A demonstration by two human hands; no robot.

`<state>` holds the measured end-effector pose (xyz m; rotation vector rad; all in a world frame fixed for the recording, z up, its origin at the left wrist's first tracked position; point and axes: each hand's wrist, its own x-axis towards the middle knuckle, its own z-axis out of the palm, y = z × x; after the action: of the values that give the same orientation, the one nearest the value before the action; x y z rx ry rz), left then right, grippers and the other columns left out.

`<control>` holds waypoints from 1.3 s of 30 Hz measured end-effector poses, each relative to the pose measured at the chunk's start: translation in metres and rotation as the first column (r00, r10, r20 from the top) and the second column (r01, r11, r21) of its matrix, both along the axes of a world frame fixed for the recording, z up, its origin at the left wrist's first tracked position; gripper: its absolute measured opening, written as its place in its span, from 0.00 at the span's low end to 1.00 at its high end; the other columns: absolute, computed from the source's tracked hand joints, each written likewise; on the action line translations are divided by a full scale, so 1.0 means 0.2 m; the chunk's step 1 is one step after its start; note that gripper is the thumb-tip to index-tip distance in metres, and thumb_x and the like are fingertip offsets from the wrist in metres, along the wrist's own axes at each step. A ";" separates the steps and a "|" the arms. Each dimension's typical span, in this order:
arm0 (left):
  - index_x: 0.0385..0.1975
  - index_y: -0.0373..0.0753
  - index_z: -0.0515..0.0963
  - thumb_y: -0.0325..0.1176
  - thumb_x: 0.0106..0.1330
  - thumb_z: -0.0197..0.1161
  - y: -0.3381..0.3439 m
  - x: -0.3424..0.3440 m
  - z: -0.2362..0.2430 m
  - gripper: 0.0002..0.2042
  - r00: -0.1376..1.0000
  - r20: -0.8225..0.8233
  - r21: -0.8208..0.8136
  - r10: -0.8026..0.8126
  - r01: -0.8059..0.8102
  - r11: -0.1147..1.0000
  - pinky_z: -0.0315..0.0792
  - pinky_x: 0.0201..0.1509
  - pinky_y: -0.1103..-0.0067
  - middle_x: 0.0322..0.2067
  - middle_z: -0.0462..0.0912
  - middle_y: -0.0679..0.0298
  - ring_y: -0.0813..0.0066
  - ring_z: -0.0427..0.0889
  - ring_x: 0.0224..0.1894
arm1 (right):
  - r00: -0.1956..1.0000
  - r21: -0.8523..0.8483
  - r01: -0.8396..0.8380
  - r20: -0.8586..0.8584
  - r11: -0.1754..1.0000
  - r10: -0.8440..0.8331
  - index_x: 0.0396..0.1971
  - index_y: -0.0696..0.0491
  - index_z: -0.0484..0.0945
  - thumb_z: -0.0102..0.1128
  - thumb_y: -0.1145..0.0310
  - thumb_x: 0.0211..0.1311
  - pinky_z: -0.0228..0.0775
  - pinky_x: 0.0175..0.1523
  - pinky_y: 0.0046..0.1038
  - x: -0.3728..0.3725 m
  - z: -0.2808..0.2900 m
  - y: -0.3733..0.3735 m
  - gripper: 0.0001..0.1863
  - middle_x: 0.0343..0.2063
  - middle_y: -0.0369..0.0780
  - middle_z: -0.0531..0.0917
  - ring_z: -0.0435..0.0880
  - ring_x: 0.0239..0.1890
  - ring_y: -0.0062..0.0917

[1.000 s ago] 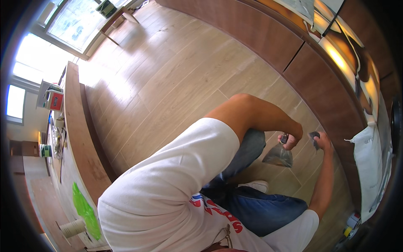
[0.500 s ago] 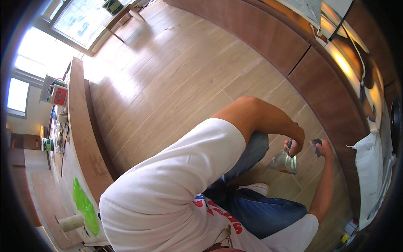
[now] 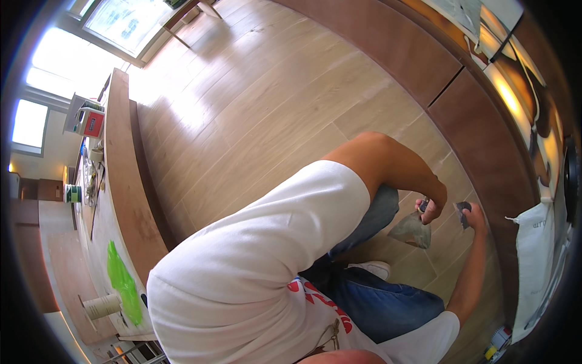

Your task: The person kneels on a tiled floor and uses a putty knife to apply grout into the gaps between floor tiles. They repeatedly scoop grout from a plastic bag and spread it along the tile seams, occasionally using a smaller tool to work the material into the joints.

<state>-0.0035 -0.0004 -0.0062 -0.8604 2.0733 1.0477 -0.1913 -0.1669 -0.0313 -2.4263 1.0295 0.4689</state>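
Observation:
My left hand (image 3: 428,209) is wrapped round the dark handle of a wide metal putty knife (image 3: 411,232), its grey, smeared blade hanging toward the wood-look floor. Just to its right, my right hand (image 3: 473,215) grips a smaller dark scraper (image 3: 462,214). The two tools are apart. My bent knees in jeans (image 3: 383,292) and a white shoe lie below and behind them, beside a brown panelled cabinet base (image 3: 497,188).
A long wooden counter (image 3: 136,218) at the left carries containers, tools, green plastic (image 3: 124,285) and a roll (image 3: 102,306). At the back stands a small table (image 3: 182,24) by the windows (image 3: 121,27). A white bag (image 3: 533,255) hangs on the right beside lit cabinetry (image 3: 509,91).
Both hands, still holding their tools, have shifted slightly to the right in the picture. The smaller scraper has tilted a little, and the surrounding room has also shifted with the camera.

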 end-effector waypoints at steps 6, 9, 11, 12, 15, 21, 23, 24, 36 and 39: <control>0.28 0.45 0.82 0.43 0.59 0.53 -0.01 -0.03 -0.02 0.13 0.998 0.059 -0.030 0.006 -0.005 1.000 0.73 0.44 0.67 0.28 0.82 0.68 0.73 0.80 0.30 | 0.999 -0.027 -0.036 0.033 0.999 0.037 0.45 0.58 0.82 0.62 0.68 0.55 0.73 0.53 0.40 -0.04 -0.04 -0.03 0.17 0.42 0.52 0.85 0.84 0.47 0.47; 0.27 0.45 0.82 0.43 0.59 0.52 -0.02 -0.03 -0.07 0.13 0.999 0.050 -0.013 -0.008 0.009 1.000 0.73 0.44 0.67 0.28 0.83 0.68 0.73 0.80 0.30 | 0.998 -0.027 -0.020 0.057 0.999 0.022 0.46 0.58 0.82 0.62 0.68 0.55 0.73 0.53 0.39 -0.04 -0.06 -0.02 0.18 0.43 0.52 0.85 0.84 0.47 0.46; 0.27 0.45 0.82 0.43 0.59 0.52 0.00 -0.03 -0.11 0.13 0.999 0.039 0.007 -0.027 0.027 1.000 0.73 0.44 0.68 0.28 0.83 0.68 0.73 0.80 0.30 | 0.999 0.005 -0.019 0.026 1.000 0.019 0.47 0.58 0.82 0.62 0.68 0.56 0.73 0.53 0.39 -0.01 -0.05 0.03 0.18 0.43 0.52 0.85 0.84 0.48 0.46; 0.27 0.45 0.82 0.43 0.59 0.52 -0.01 -0.03 -0.13 0.13 0.999 0.036 0.011 -0.034 0.033 0.999 0.73 0.44 0.68 0.28 0.83 0.68 0.73 0.80 0.30 | 1.000 0.010 -0.014 0.010 1.000 0.014 0.47 0.58 0.81 0.62 0.68 0.56 0.73 0.53 0.39 0.01 -0.04 0.04 0.18 0.44 0.52 0.85 0.84 0.48 0.46; 0.25 0.45 0.82 0.44 0.58 0.54 -0.02 -0.01 -0.17 0.13 0.999 0.022 0.073 -0.033 0.032 0.997 0.73 0.43 0.67 0.27 0.82 0.67 0.73 0.80 0.30 | 1.000 -0.001 0.006 -0.019 1.000 -0.006 0.48 0.59 0.81 0.62 0.67 0.57 0.73 0.54 0.39 0.03 -0.04 0.06 0.19 0.45 0.51 0.85 0.84 0.49 0.45; 0.23 0.47 0.80 0.45 0.57 0.59 -0.21 0.10 -0.26 0.10 0.976 0.104 0.014 0.192 -0.194 0.981 0.76 0.34 0.71 0.24 0.83 0.68 0.72 0.79 0.26 | 0.985 -0.102 -0.162 0.047 0.981 0.168 0.52 0.57 0.77 0.62 0.62 0.63 0.72 0.56 0.38 -0.08 -0.21 -0.25 0.21 0.47 0.50 0.82 0.82 0.49 0.40; 0.27 0.46 0.81 0.46 0.61 0.57 -0.23 0.18 -0.29 0.13 0.978 0.115 0.021 0.176 -0.179 0.984 0.76 0.36 0.69 0.25 0.84 0.65 0.71 0.81 0.27 | 0.996 -0.030 -0.090 0.014 0.996 0.090 0.50 0.54 0.78 0.60 0.60 0.67 0.72 0.52 0.39 -0.06 -0.23 -0.30 0.17 0.45 0.48 0.82 0.81 0.44 0.38; 0.28 0.45 0.82 0.47 0.62 0.55 -0.25 0.19 -0.29 0.14 0.983 0.116 0.017 0.141 -0.144 0.989 0.77 0.37 0.69 0.25 0.84 0.64 0.70 0.82 0.28 | 0.991 -0.035 -0.123 0.055 0.992 0.124 0.47 0.53 0.79 0.60 0.59 0.67 0.73 0.48 0.39 -0.05 -0.24 -0.33 0.15 0.41 0.47 0.83 0.81 0.39 0.37; 0.50 0.42 0.81 0.51 0.70 0.51 -0.21 0.25 0.06 0.22 0.977 0.203 -0.034 0.062 -0.056 0.998 0.79 0.43 0.66 0.30 0.86 0.58 0.66 0.86 0.34 | 0.998 -0.319 0.049 -0.026 0.947 -0.060 0.43 0.44 0.86 0.61 0.69 0.51 0.77 0.46 0.40 0.41 -0.11 -0.20 0.17 0.42 0.41 0.87 0.86 0.45 0.34; 0.54 0.43 0.79 0.50 0.69 0.50 -0.23 0.19 0.05 0.23 0.974 0.227 -0.017 0.009 -0.006 1.000 0.78 0.46 0.66 0.33 0.87 0.58 0.66 0.86 0.36 | 0.992 -0.287 0.107 -0.038 0.952 -0.123 0.42 0.43 0.86 0.61 0.70 0.51 0.77 0.46 0.39 0.37 -0.16 -0.19 0.17 0.42 0.40 0.87 0.86 0.46 0.33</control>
<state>0.0354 -0.0457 0.0040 -0.9508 1.8899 0.8920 -0.1168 -0.2049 -0.0642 -2.5943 1.3353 0.3710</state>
